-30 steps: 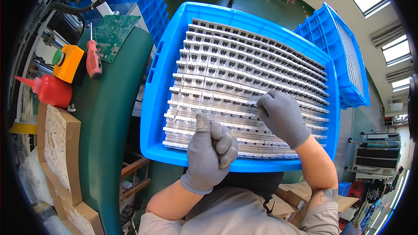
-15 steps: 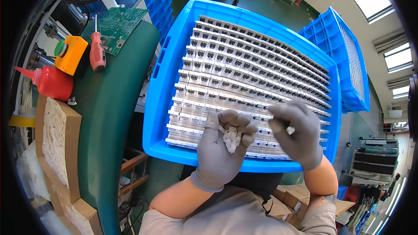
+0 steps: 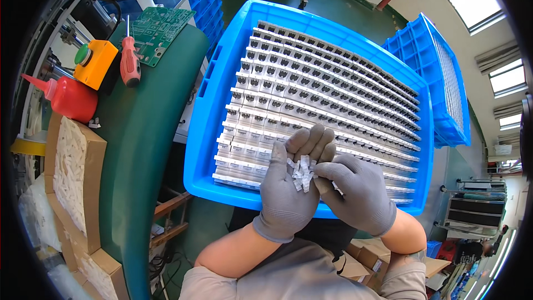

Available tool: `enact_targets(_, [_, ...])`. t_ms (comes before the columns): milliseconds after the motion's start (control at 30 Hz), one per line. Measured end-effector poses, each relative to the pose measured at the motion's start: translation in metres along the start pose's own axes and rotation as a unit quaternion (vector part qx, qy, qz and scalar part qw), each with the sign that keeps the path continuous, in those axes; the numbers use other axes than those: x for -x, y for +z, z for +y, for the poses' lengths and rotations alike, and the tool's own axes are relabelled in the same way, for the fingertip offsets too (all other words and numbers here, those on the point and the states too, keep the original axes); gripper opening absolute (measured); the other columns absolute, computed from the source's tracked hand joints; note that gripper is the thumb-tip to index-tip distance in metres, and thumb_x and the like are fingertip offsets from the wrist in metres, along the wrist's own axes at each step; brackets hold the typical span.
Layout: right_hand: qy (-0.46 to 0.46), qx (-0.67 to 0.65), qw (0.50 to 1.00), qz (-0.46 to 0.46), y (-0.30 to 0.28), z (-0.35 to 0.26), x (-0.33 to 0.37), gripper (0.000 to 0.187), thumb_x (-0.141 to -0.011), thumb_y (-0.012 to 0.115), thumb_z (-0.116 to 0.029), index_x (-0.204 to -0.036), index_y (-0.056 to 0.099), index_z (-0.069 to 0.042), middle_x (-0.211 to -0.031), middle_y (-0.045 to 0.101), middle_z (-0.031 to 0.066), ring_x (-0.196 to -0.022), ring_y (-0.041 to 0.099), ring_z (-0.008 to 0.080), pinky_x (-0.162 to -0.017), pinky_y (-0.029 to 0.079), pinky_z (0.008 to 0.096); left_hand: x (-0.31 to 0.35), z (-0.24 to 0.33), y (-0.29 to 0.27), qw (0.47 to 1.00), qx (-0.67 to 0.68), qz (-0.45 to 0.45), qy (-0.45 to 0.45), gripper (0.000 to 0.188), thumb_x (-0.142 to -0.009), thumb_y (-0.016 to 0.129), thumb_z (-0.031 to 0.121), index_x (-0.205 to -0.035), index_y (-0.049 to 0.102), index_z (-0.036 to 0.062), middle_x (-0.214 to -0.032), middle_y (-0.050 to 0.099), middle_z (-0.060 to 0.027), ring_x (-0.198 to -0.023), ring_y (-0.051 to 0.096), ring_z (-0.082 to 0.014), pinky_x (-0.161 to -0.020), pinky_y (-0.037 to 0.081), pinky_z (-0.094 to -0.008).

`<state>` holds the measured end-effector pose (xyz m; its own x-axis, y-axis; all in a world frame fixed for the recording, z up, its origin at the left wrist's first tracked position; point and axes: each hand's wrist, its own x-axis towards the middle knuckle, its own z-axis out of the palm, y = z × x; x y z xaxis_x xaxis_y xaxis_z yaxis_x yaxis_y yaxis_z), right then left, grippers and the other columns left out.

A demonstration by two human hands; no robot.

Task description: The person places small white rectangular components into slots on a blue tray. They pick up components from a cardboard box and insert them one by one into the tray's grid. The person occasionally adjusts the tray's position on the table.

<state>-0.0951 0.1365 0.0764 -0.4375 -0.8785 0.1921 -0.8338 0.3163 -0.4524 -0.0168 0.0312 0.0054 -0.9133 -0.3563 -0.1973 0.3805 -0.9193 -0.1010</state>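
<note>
My left hand, in a grey glove, is cupped palm up with a small heap of clear-white plastic pieces in it. My right hand, gloved alike, reaches over from the right. Its thumb and forefinger are bent into a pinch at the right edge of the heap; what lies between them is hidden. Both hands are above the near part of a large blue crate. Inside it stand tight rows of white modules; the far rows show dark openings, the nearer ones plain white faces.
On the green bench at left lie a red screwdriver, a green circuit board, a red squeeze bottle and an orange box with a green button. Cardboard boxes hold white pieces. Another blue crate stands far right.
My right hand has come left and down from over the rows to the heap in my left palm. My left hand has shifted slightly right, its fingers straighter.
</note>
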Motion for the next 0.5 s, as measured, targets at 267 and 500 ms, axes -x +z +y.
enact_targets(267, [0.093, -0.257, 0.954, 0.121, 0.001, 0.026, 0.002, 0.009, -0.088, 0.060, 0.008, -0.094, 0.061, 0.001, -0.089, 0.070, 0.0119, -0.071, 0.067, 0.0110, -0.063, 0.055, 0.0265, 0.001, 0.010, -0.002, 0.999, -0.003, 0.051, -0.004, 0.049, -0.110, 0.030, 0.041, -0.121, 0.061, 0.0041, -0.133, 0.061, -0.0166, -0.128, 0.057, -0.0301, -0.112, 0.046, -0.0419])
enact_targets(500, [0.137, -0.201, 0.966, 0.083, 0.004, 0.081, -0.018, 0.015, -0.088, 0.067, 0.003, -0.101, 0.062, -0.002, -0.086, 0.066, 0.0070, -0.074, 0.066, 0.0116, -0.065, 0.053, 0.0278, 0.000, 0.037, 0.007, 0.995, -0.040, 0.056, 0.078, 0.043, -0.109, 0.040, 0.038, -0.113, 0.064, 0.0032, -0.118, 0.067, -0.0146, -0.114, 0.065, -0.0276, -0.096, 0.058, -0.0381])
